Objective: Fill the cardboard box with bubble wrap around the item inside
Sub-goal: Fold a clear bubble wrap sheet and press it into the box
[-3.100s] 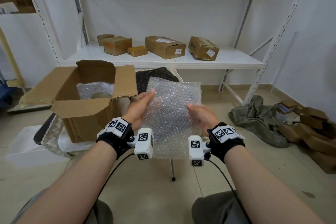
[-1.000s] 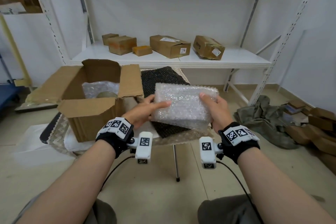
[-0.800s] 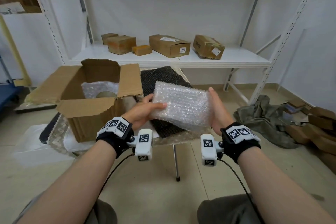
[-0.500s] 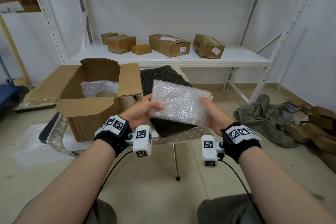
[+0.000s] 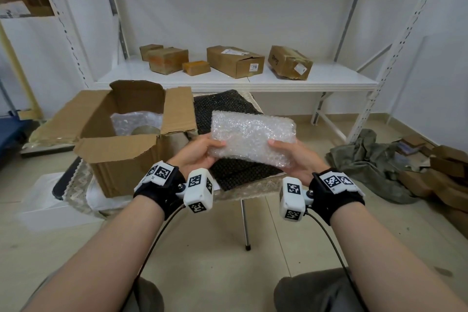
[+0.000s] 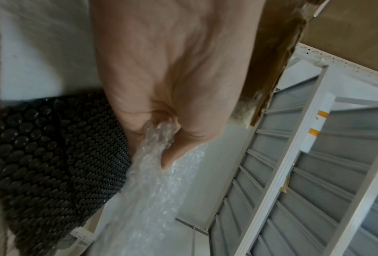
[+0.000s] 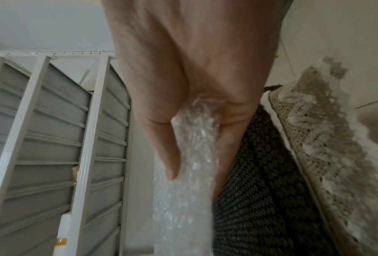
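A folded pad of clear bubble wrap (image 5: 253, 137) is held in the air between both hands, to the right of the open cardboard box (image 5: 126, 154). My left hand (image 5: 200, 153) pinches its left end, thumb on top; the left wrist view shows the bubble wrap (image 6: 155, 173) squeezed between thumb and fingers. My right hand (image 5: 291, 157) pinches the right end, and the bubble wrap (image 7: 190, 155) shows the same way in the right wrist view. Inside the box lies more bubble wrap (image 5: 136, 120) around a round item (image 5: 145, 131), mostly hidden.
The box stands on a small table with a lace cloth (image 5: 248, 185) and a sheet of black bubble wrap (image 5: 228, 109). Behind it a white shelf (image 5: 228, 78) carries several cardboard boxes. A heap of green cloth (image 5: 367, 157) and cardboard scraps (image 5: 443, 177) lie on the floor at right.
The flat sheet of bubble wrap has been folded into a thick pad. In the last second both hands shifted their hold on its ends and tilted it slightly.
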{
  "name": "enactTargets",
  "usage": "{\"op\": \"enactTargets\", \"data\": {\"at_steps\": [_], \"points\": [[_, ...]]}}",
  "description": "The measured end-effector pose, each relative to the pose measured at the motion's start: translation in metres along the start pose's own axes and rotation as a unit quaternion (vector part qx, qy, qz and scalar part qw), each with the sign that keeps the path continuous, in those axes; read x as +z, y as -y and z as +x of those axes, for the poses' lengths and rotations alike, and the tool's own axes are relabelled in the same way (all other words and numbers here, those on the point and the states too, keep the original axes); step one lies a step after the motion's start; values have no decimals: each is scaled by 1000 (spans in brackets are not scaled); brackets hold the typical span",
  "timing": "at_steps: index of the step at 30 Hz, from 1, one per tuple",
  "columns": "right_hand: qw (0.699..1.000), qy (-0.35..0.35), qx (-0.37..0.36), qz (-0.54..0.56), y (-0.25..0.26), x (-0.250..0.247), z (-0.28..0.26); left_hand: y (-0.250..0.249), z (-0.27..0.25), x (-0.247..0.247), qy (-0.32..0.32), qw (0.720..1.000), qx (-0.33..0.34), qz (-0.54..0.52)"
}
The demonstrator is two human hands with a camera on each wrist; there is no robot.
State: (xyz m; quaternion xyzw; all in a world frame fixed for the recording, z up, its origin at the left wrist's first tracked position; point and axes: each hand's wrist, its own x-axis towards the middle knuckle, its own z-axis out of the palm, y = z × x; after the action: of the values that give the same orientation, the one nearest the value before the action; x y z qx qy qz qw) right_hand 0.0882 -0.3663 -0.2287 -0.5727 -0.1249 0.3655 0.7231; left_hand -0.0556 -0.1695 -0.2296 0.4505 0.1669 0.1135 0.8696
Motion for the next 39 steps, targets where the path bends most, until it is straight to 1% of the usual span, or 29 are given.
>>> {"op": "enactTargets", "data": {"at_steps": [2, 6, 9, 12, 18, 21, 25, 27, 29, 31, 33, 36, 39], "points": [[1000, 6, 0, 18, 2, -1, -3, 0, -3, 3, 5, 1000, -2, -27], [996, -18, 17, 91, 6, -2, -11, 5, -7, 16, 53, 997, 0, -58], [988, -50, 16, 143, 3, 0, -9, 13, -8, 31, 70, 996, -3, -58], [985, -82, -3, 155, 3, 3, -6, 10, -8, 49, 83, 995, 5, -56], [981, -72, -29, 178, 14, 20, -9, -17, -22, 75, 107, 993, 36, -45], [981, -51, -49, 178, 28, 33, -12, -42, -33, 78, 88, 994, 68, 0], [983, -48, -95, 149, 54, 60, -22, -81, -49, 69, 39, 982, 121, 136], [986, -42, -111, 116, 65, 79, -29, -103, -59, 57, 10, 976, 148, 162], [988, -24, -133, 73, 72, 98, -33, -127, -71, 45, -8, 971, 172, 167], [988, -4, -154, 25, 77, 119, -35, -149, -84, 34, -41, 959, 199, 197], [985, 19, -173, -14, 81, 139, -34, -169, -96, 23, -79, 936, 221, 261], [980, 34, -186, -61, 84, 170, -26, -195, -113, 1, -128, 882, 221, 396], [972, 30, -202, -112, 86, 200, -14, -212, -123, -17, -139, 822, 189, 519]]}}
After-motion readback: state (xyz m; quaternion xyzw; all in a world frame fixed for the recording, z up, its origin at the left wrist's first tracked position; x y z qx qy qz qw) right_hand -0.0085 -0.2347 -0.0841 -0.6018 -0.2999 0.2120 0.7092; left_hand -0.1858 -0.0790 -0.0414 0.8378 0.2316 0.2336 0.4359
